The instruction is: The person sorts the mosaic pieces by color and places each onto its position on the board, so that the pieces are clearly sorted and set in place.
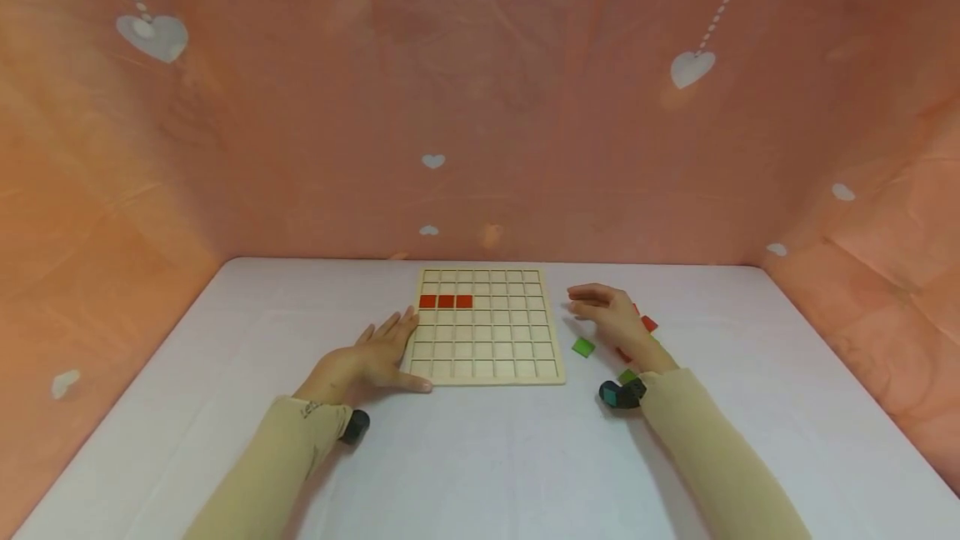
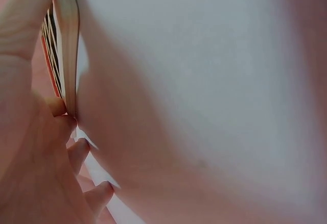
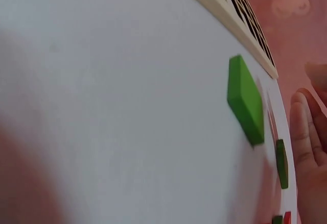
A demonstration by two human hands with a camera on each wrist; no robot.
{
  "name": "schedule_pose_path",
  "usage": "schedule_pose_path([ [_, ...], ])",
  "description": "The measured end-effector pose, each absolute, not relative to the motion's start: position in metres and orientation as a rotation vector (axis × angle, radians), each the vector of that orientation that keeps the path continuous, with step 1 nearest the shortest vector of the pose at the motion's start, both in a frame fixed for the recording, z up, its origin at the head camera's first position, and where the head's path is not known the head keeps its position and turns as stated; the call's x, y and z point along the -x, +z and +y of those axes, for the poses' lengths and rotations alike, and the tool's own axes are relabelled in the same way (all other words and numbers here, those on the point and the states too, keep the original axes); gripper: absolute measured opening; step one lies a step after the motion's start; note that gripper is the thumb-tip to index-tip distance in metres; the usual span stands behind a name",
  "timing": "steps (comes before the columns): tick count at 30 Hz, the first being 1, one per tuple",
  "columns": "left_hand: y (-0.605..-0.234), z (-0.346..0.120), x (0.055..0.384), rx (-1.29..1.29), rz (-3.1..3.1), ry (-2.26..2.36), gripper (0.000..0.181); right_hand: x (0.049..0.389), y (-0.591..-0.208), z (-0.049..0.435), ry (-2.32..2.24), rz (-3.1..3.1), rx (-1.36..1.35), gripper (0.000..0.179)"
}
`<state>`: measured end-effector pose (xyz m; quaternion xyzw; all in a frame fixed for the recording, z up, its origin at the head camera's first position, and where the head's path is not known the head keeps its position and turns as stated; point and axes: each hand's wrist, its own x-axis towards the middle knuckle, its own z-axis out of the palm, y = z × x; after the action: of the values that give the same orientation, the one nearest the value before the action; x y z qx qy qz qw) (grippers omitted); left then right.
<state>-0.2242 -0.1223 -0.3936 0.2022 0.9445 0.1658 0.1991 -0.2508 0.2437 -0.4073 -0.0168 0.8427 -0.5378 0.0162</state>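
A pale wooden grid board point(image 1: 500, 382) lies on the white table, with a row of three red square tiles point(image 1: 446, 302) in its third row from the back, at the left. My left hand point(image 1: 373, 361) rests against the board's left side with fingers spread, its thumb along the near left corner. To the right of the board, my right hand point(image 1: 613, 322) is over the table with fingers slightly bent and no tile showing in them. A green tile point(image 1: 583, 347) lies between that hand and the board; the right wrist view shows this thick green tile point(image 3: 246, 101) close up.
Loose red point(image 1: 649, 323) and green point(image 1: 627, 376) tiles lie around and under the right hand, partly hidden by it. Dark wrist devices point(image 1: 622, 394) sit on both sleeves. An orange-pink cloth point(image 1: 480, 107) with white hearts hangs behind and beside the table.
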Motion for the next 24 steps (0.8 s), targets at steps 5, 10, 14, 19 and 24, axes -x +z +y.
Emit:
schedule_pose_path([
  [5,-0.393,-0.124,0.224,-0.566,2.638,0.458,0.115,0.251,-0.408,0.249,-1.620,2.684,0.051,0.040],
  [10,-0.394,-0.124,0.226,-0.564,2.632,0.431,0.115,0.247,-0.405,0.258,-1.538,2.732,-0.017,0.039],
  [14,-0.393,-0.124,0.226,-0.566,2.636,0.447,0.115,0.245,-0.405,0.266,-1.543,2.729,-0.040,0.040],
  [19,-0.392,-0.123,0.226,-0.568,2.631,0.459,0.114,0.242,-0.403,0.275,-1.526,2.761,-0.054,0.041],
  [24,-0.393,-0.124,0.227,-0.571,2.623,0.444,0.115,0.240,-0.400,0.283,-1.474,2.812,-0.094,0.039],
])
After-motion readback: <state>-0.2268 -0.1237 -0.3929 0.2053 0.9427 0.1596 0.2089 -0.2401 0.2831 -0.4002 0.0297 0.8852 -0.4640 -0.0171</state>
